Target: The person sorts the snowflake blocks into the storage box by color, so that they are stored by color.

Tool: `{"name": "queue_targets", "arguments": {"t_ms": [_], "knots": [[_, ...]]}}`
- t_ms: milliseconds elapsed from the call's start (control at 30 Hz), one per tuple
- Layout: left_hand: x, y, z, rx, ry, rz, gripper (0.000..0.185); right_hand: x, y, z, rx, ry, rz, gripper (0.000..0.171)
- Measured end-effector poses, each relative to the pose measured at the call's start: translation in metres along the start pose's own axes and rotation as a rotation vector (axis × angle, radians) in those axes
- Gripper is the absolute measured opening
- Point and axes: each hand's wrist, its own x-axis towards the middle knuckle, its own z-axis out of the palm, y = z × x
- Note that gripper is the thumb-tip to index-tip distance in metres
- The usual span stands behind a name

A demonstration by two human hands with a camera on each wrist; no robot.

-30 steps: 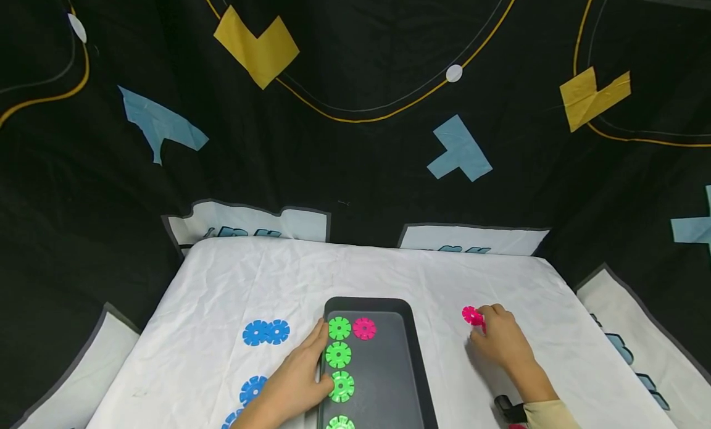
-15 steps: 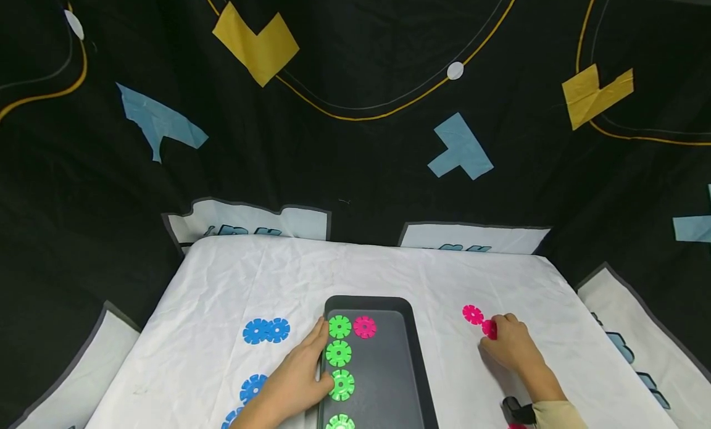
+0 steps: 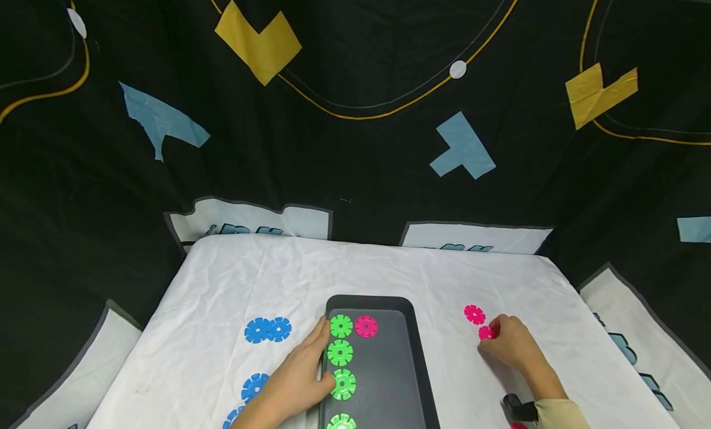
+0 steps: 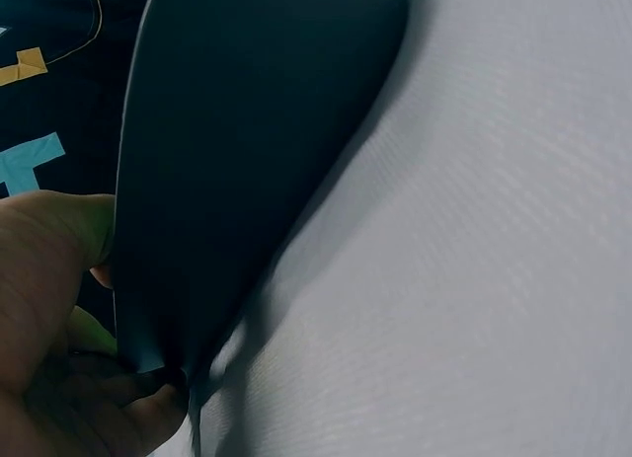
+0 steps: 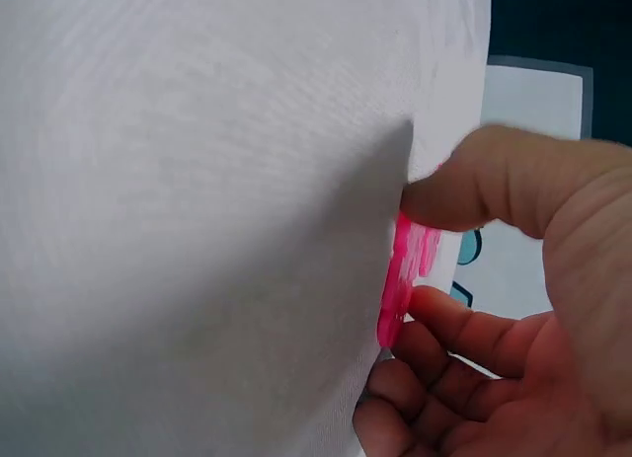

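Note:
In the head view my left hand (image 3: 294, 383) grips the left edge of a dark grey baking tray (image 3: 383, 386). The left wrist view shows the thumb over that rim and curled fingers at the tray's outer wall (image 4: 227, 181). Inside the tray, several green notched discs (image 3: 340, 353) run down the left side, with one pink disc (image 3: 366, 326) beside the top one. Right of the tray, my right hand (image 3: 516, 342) pinches a pink notched disc (image 3: 485, 333) between thumb and fingers, low over the cloth. Another pink disc (image 3: 474, 314) lies just beyond it, up and to the left.
Blue notched discs (image 3: 268, 329) lie on the white cloth (image 3: 433, 281) left of the tray, more (image 3: 255, 387) nearer my left forearm. Part of a pink disc (image 3: 518, 426) shows below my right wrist's black strap (image 3: 519, 408). A black curtain (image 3: 355, 170) hangs behind the table.
My right hand has shifted right and a little nearer, drawing the pinched pink disc away from the other pink one. It then dips slightly left. The left hand and tray stay put.

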Motion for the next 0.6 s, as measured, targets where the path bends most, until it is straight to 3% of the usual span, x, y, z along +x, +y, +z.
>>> {"name": "queue_targets", "arguments": {"t_ms": [233,600], "knots": [[-0.0009,0.0016,-0.0002,-0.006,0.007,0.010,0.086,0.0006,-0.0019,0.0012,0.010,-0.049,0.051,0.038],[-0.0015,0.0032,-0.0009,-0.001,0.015,0.022,0.085,-0.0028,-0.0031,-0.0035,-0.015,-0.077,0.097,0.045]]}}
